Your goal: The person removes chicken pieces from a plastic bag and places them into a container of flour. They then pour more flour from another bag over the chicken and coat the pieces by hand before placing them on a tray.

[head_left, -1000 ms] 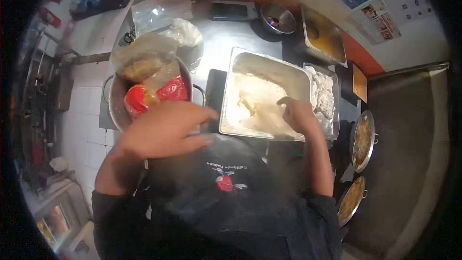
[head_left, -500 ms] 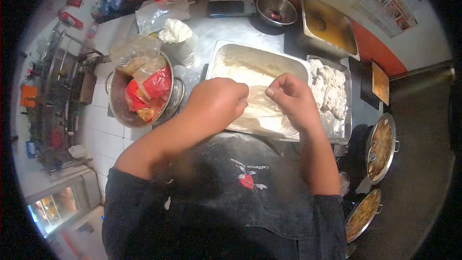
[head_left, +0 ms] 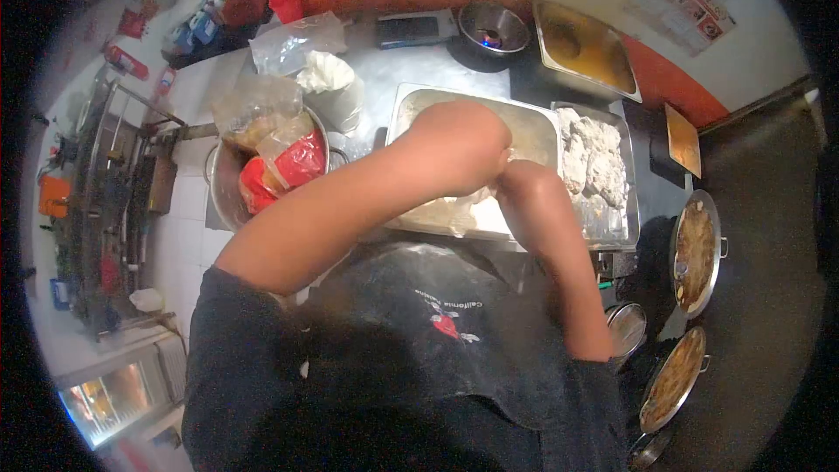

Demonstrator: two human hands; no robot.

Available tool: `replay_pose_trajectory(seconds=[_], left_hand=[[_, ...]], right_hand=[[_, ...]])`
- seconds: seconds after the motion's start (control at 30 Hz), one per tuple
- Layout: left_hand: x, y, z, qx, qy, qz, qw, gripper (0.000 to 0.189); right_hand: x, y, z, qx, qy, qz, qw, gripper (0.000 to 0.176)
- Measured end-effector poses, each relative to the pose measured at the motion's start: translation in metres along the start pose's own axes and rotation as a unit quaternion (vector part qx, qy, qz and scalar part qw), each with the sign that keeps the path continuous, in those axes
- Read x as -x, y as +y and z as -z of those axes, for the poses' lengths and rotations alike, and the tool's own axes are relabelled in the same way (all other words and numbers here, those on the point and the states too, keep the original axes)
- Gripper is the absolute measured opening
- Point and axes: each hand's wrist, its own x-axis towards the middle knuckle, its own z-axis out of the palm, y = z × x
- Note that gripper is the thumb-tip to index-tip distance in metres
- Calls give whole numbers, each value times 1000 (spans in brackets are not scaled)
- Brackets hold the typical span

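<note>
A deep metal tray (head_left: 428, 88) with pale flour (head_left: 428, 215) inside stands right in front of me. Over it my two hands meet, both closed. My left hand (head_left: 463, 144) is curled with its back toward me, so most of its fingers are hidden. Touching or nearly touching it, my right hand (head_left: 531, 197) is bent inward in a pinch. A thin, clear plastic bag (head_left: 474, 199) shows partly below and between them, gripped by both; its exact edges are hard to make out. Just right of the tray lie flour-coated pieces (head_left: 603, 168) in a shallower metal pan (head_left: 632, 214).
Left stands a metal pot (head_left: 229, 179) holding red and clear plastic packs, near a white flour sack (head_left: 339, 98). Behind are a metal bowl (head_left: 474, 22) and a deep pan of yellowish liquid (head_left: 587, 59). Round frying pans (head_left: 696, 253) with brown contents sit at right.
My left hand has moved right and slightly up, across the tray to my right hand. Their gap has closed, and the bag stretched between them is now mostly hidden. The view has shifted slightly.
</note>
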Motion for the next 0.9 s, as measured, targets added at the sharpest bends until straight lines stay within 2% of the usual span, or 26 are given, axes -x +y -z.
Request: replay_pose_trajectory(seconds=[0.1, 0.2, 0.3, 0.33, 0.4, 0.43, 0.53, 0.57, 0.67, 0.8, 0.9], left_hand=[[-1, 5, -8, -46, 30, -42, 998, 25], [9, 9, -8, -65, 84, -116, 988, 21], [38, 12, 1, 8, 165, -107, 980, 18], [49, 10, 4, 32, 192, -101, 976, 19], [64, -2, -8, 59, 166, -87, 981, 24], [69, -7, -18, 73, 152, -72, 983, 24], [71, -15, -42, 102, 163, -58, 980, 25], [68, -18, -50, 106, 176, -60, 977, 25], [64, -23, -62, 103, 210, -56, 971, 21], [71, -26, -71, 138, 212, -72, 965, 14], [74, -20, -75, 215, 192, -80, 954, 11]], right_hand=[[-2, -16, -14, -163, 72, -29, 984, 13], [0, 8, -44, -204, 9, -224, 953, 12], [0, 18, -64, -359, 57, -182, 914, 18], [0, 21, -72, -445, 80, -205, 868, 21], [2, 20, -87, -605, 125, -245, 747, 29], [4, 10, -80, -627, 96, -249, 732, 36], [2, 0, -79, -623, 44, -372, 687, 34], [6, 17, -103, -674, 46, -295, 676, 32], [-7, -15, -102, -693, 120, -208, 679, 37], [-8, -6, -94, -620, 231, -208, 720, 35], [-21, -7, -89, -544, 312, -193, 754, 35]])
